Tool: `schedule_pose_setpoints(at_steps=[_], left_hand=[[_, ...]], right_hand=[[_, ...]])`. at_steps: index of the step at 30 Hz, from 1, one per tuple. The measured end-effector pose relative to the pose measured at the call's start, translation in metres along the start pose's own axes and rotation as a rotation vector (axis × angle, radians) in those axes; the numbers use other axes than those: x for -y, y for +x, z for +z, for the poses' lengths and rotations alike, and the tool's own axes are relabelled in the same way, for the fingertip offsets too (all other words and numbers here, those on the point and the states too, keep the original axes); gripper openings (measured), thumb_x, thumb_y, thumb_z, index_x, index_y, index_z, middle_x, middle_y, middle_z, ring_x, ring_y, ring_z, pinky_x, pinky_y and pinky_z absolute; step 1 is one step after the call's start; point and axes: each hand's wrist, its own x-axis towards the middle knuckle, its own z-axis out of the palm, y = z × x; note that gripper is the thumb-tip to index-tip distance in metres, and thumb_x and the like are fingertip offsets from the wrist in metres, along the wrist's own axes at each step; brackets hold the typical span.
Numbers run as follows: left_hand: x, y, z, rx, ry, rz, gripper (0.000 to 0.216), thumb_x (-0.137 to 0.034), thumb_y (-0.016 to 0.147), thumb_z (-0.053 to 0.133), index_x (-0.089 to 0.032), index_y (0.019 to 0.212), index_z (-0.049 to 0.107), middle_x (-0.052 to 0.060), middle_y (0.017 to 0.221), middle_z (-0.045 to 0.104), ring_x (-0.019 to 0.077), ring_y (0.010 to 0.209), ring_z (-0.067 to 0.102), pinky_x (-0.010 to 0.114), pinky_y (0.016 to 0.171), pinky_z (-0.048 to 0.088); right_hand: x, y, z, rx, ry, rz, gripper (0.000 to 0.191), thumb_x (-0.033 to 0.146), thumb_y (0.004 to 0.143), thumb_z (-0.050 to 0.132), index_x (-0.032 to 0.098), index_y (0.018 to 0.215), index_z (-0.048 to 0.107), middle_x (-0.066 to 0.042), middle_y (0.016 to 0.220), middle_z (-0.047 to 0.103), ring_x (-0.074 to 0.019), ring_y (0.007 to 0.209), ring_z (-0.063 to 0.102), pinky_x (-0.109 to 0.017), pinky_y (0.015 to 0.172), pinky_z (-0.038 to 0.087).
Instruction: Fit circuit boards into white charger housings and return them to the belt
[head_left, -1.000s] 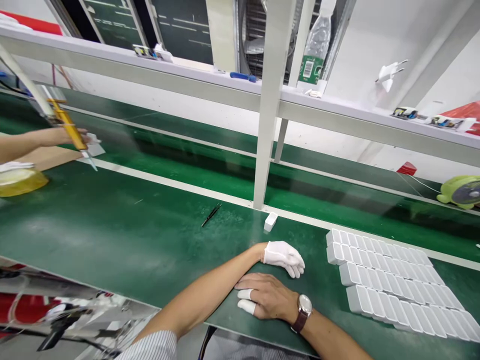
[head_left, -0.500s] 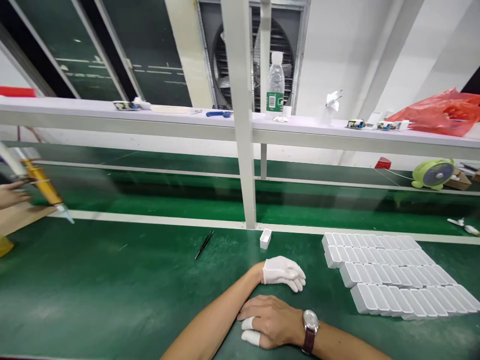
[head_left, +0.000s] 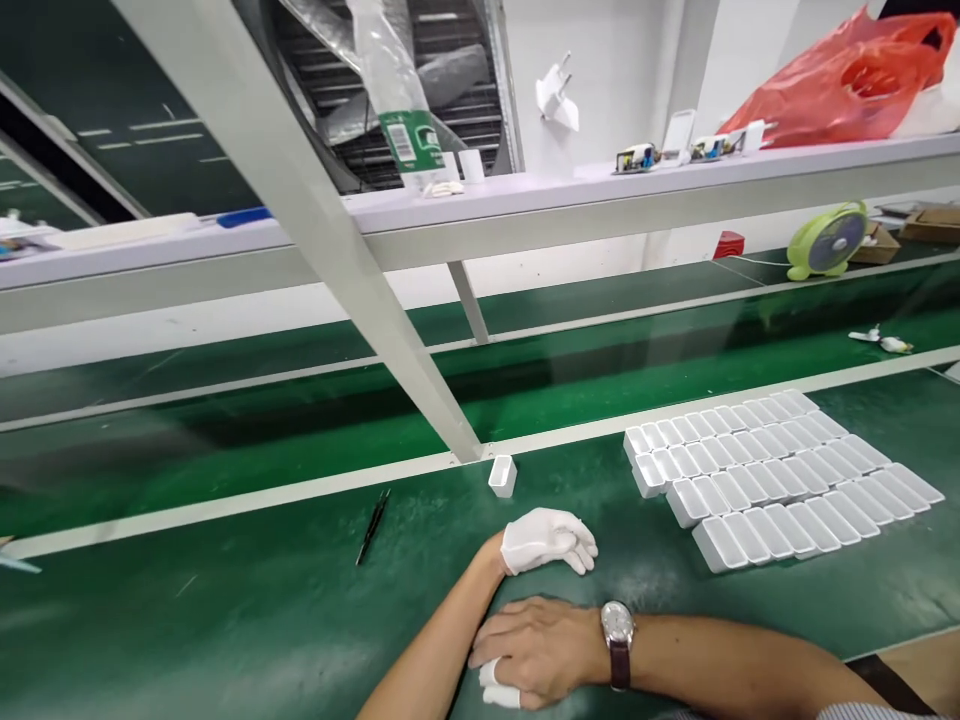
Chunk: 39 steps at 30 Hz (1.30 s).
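My left hand [head_left: 547, 540], in a white glove, lies on the green table with its fingers loosely curved and apart from the thumb. Nothing shows in it. Below it, my right hand [head_left: 536, 650] rests palm down, fingers stretched toward my left forearm and touching or nearly touching it. White finger covers sit on two of its fingers, and a wristwatch [head_left: 618, 628] is on that wrist. Just beyond the glove stands a small white open box [head_left: 502, 476]. Black tweezers [head_left: 373, 527] lie to its left.
Rows of white open boxes [head_left: 780, 500] stand on the right of the table [head_left: 225, 620]. A slanting post [head_left: 360, 270] rises at the table's back edge. The shelf [head_left: 525, 200] holds a bottle [head_left: 409, 130], circuit boards and a red bag [head_left: 840, 90]. A green fan [head_left: 829, 242] stands behind.
The view has turned right and tilted, so the co-worker's hand with the yellow syringe at far left is largely out of sight. My hands stay in nearly the same pose.
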Motion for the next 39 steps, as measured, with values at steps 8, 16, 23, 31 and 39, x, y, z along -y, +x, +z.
schedule_pose_setpoints(at_steps=[8, 16, 23, 31, 39], left_hand=[[0.003, 0.005, 0.001, -0.110, -0.025, -0.011, 0.044, -0.045, 0.075, 0.085, -0.005, 0.090, 0.074, 0.018, 0.088, 0.073, 0.0216, 0.072, 0.072, 0.029, 0.062, 0.058], [-0.005, 0.009, -0.001, -0.308, -0.168, 0.083, 0.034, -0.035, 0.070, 0.089, -0.008, 0.082, 0.071, 0.010, 0.076, 0.070, 0.0149, 0.061, 0.065, 0.025, 0.056, 0.051], [-0.011, 0.007, 0.003, -0.339, -0.164, 0.091, 0.033, -0.036, 0.076, 0.085, -0.008, 0.086, 0.069, 0.008, 0.076, 0.068, 0.0133, 0.063, 0.063, 0.024, 0.059, 0.049], [-0.009, 0.006, 0.000, -0.340, -0.122, 0.088, 0.035, -0.035, 0.073, 0.087, -0.009, 0.085, 0.068, 0.009, 0.079, 0.069, 0.0143, 0.064, 0.064, 0.026, 0.061, 0.049], [-0.008, 0.006, -0.002, -0.261, -0.140, 0.193, 0.031, -0.034, 0.077, 0.084, -0.012, 0.082, 0.063, 0.006, 0.079, 0.066, 0.0151, 0.066, 0.064, 0.030, 0.068, 0.048]], right_hand=[[-0.003, -0.007, 0.008, -0.063, 0.059, 0.000, 0.017, 0.035, 0.099, 0.058, 0.023, 0.095, 0.068, 0.002, 0.136, 0.066, -0.0154, 0.130, 0.054, -0.027, 0.105, 0.045], [-0.006, -0.007, 0.006, -0.060, 0.197, 0.014, 0.015, 0.037, 0.087, 0.067, 0.022, 0.083, 0.067, 0.000, 0.135, 0.067, -0.0164, 0.134, 0.053, -0.027, 0.114, 0.039], [-0.005, -0.004, 0.004, -0.042, 0.216, 0.038, 0.016, 0.036, 0.085, 0.065, 0.022, 0.090, 0.070, 0.000, 0.137, 0.067, -0.0162, 0.133, 0.054, -0.028, 0.111, 0.042], [-0.004, -0.004, 0.005, -0.054, 0.239, 0.042, 0.016, 0.032, 0.086, 0.064, 0.019, 0.092, 0.071, -0.002, 0.136, 0.066, -0.0187, 0.133, 0.053, -0.030, 0.110, 0.042], [-0.004, -0.004, 0.005, -0.048, 0.237, 0.045, 0.014, 0.031, 0.087, 0.066, 0.021, 0.094, 0.071, -0.002, 0.136, 0.066, -0.0173, 0.134, 0.052, -0.029, 0.110, 0.044]])
